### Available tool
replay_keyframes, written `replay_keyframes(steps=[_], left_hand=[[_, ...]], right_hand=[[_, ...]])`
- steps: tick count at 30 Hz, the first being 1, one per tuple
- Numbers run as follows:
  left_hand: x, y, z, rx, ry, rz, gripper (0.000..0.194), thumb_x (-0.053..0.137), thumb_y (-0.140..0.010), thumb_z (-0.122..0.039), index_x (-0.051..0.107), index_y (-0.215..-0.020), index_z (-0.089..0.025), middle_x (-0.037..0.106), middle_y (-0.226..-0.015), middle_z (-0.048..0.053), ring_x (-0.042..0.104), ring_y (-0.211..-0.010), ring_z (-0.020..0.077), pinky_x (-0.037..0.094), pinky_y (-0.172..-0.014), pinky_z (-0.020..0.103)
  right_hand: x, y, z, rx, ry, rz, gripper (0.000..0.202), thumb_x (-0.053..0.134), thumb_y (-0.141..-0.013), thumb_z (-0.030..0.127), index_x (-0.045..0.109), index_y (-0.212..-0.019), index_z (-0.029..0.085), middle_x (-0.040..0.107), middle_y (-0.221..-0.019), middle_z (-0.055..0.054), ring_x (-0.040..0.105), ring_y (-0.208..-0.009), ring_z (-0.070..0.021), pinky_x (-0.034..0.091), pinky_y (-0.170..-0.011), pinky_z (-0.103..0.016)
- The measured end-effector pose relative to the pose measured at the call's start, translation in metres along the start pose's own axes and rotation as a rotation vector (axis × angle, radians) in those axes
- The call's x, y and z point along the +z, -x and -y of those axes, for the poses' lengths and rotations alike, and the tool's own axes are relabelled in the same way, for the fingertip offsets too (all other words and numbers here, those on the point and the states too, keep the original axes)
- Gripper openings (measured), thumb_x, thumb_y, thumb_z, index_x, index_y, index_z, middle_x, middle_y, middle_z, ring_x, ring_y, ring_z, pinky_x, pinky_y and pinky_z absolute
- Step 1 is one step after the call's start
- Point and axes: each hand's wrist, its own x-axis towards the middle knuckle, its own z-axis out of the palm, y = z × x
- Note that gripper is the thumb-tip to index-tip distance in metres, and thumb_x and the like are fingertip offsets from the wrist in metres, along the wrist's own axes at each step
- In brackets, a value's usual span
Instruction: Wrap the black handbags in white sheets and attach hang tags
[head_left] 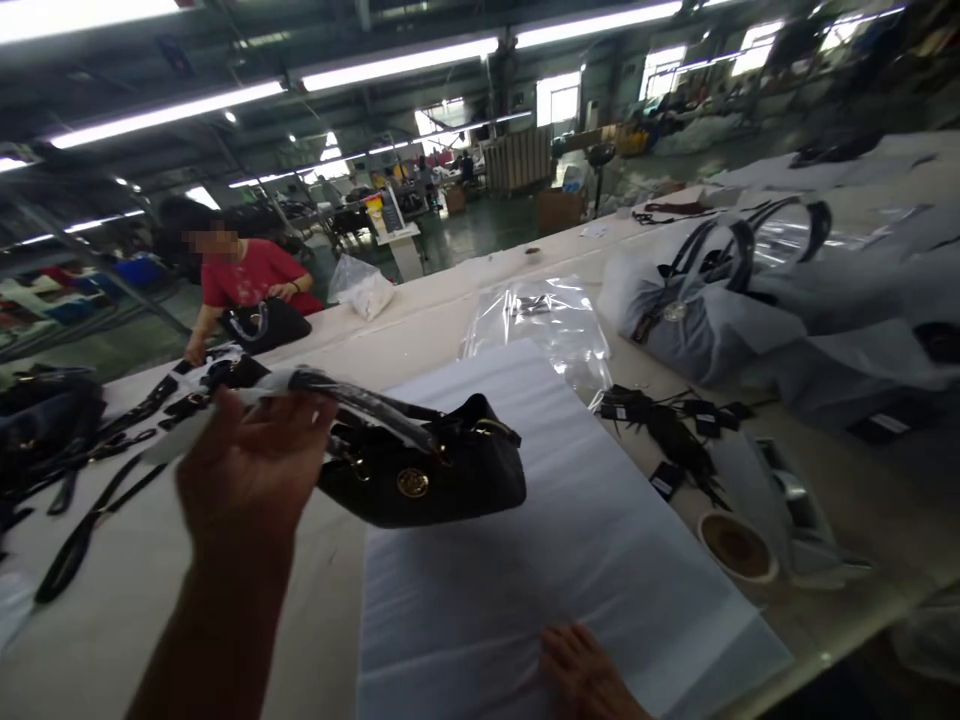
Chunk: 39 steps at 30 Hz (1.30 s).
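My left hand [255, 460] is closed around the wrapped handle of a black handbag [450, 485]. The bag has a round gold emblem on its front and hangs tilted above the left side of a stack of white tissue paper [555, 560]. Clear film covers the handle [367, 405]. At the bottom of the view, my right hand [589, 670] lies on the paper near its front, fingers stretched out and close together. Part of that hand is cut off by the frame's lower edge.
Black straps [97, 500] and bags lie on the left. Clear plastic bags [540, 320] lie beyond the paper. Black tags [667, 425], a tape roll [739, 545] and wrapped handbags [682, 320] are on the right. Across the table a person [251, 275] handles another black bag.
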Motion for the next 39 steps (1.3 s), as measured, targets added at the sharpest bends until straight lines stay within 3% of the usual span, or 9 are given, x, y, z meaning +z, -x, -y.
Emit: replay_keyframes(steps=[5,10,13,16,20,24,28,34,39], left_hand=[[0.080,0.009,0.061,-0.104,-0.018,0.100,0.025,0.032,-0.088,-0.028,0.047,-0.107,-0.021,0.050,-0.126,0.003,0.041,-0.125,0.0150,0.038,-0.103,0.035],[0.105,0.007,0.094,-0.092,0.204,0.161,0.003,0.055,-0.077,-0.022,0.053,-0.080,-0.021,0.061,-0.105,-0.001,0.048,-0.117,0.0150,0.037,-0.103,0.035],[0.107,0.006,0.101,-0.083,0.245,0.146,0.008,0.064,-0.071,-0.023,0.056,-0.071,-0.022,0.064,-0.095,-0.002,0.053,-0.110,0.0154,0.040,-0.101,0.034],[0.098,0.013,0.109,-0.060,0.131,0.197,0.020,0.070,-0.066,-0.021,0.063,-0.084,-0.025,0.065,-0.101,-0.001,0.055,-0.108,0.0178,0.041,-0.098,0.036],[0.059,0.051,0.139,0.031,-0.430,0.287,0.052,0.073,-0.066,-0.031,0.057,-0.115,-0.026,0.061,-0.116,0.004,0.057,-0.107,0.0230,0.045,-0.095,0.039],[-0.013,0.125,0.198,0.016,-0.925,0.657,0.052,0.063,-0.072,-0.047,0.055,-0.117,-0.022,0.063,-0.115,0.009,0.064,-0.092,0.0264,0.054,-0.080,0.041],[-0.068,0.214,0.247,0.115,-1.073,0.928,0.057,0.056,-0.079,-0.043,0.045,-0.130,-0.018,0.056,-0.126,0.014,0.054,-0.113,0.0282,0.050,-0.091,0.043],[-0.058,0.285,0.265,-0.056,-1.210,1.171,0.078,0.059,-0.076,-0.047,0.031,-0.138,-0.010,0.040,-0.138,0.019,0.041,-0.126,0.0315,0.042,-0.100,0.046],[-0.045,0.286,0.274,-0.081,-1.263,1.194,0.073,0.056,-0.077,-0.046,0.035,-0.136,-0.008,0.041,-0.137,0.020,0.039,-0.127,0.0324,0.038,-0.102,0.048]], right_hand=[[0.018,0.007,-0.016,0.007,-0.009,-0.093,0.034,0.050,-0.074,0.014,0.063,-0.106,0.020,0.064,-0.114,-0.007,0.056,-0.107,-0.0220,0.042,-0.095,-0.033],[0.045,0.007,-0.025,0.043,-0.027,-0.144,0.022,0.056,-0.076,0.021,0.064,-0.096,0.020,0.066,-0.104,-0.007,0.057,-0.101,-0.0218,0.042,-0.093,-0.032],[0.032,0.019,-0.023,0.026,-0.088,-0.080,0.033,0.060,-0.074,0.034,0.061,-0.104,0.017,0.062,-0.111,-0.010,0.054,-0.105,-0.0256,0.041,-0.096,-0.039],[-0.001,0.039,-0.020,0.046,-0.143,-0.070,0.044,0.056,-0.078,0.033,0.053,-0.119,0.017,0.055,-0.124,-0.012,0.047,-0.116,-0.0260,0.032,-0.104,-0.043],[-0.040,0.066,-0.035,0.101,-0.119,-0.192,0.042,0.048,-0.077,0.017,0.052,-0.119,0.017,0.055,-0.123,-0.011,0.044,-0.119,-0.0235,0.027,-0.106,-0.046],[-0.060,0.097,-0.070,0.231,0.047,-0.401,0.052,0.043,-0.069,0.005,0.053,-0.119,0.016,0.053,-0.125,-0.012,0.038,-0.124,-0.0246,0.021,-0.108,-0.051],[-0.072,0.112,-0.102,0.280,0.171,-0.458,0.037,0.044,-0.072,0.003,0.062,-0.100,0.019,0.057,-0.117,-0.009,0.039,-0.123,-0.0252,0.017,-0.107,-0.054],[-0.094,0.096,-0.122,0.229,0.122,-0.400,0.016,0.043,-0.087,0.013,0.057,-0.080,0.017,0.063,-0.083,-0.004,0.057,-0.092,-0.0177,0.025,-0.104,-0.049],[-0.114,0.122,-0.134,0.151,0.069,-0.255,0.027,0.050,-0.072,0.006,0.058,-0.094,0.019,0.061,-0.112,-0.008,0.047,-0.116,-0.0235,0.021,-0.106,-0.052]])
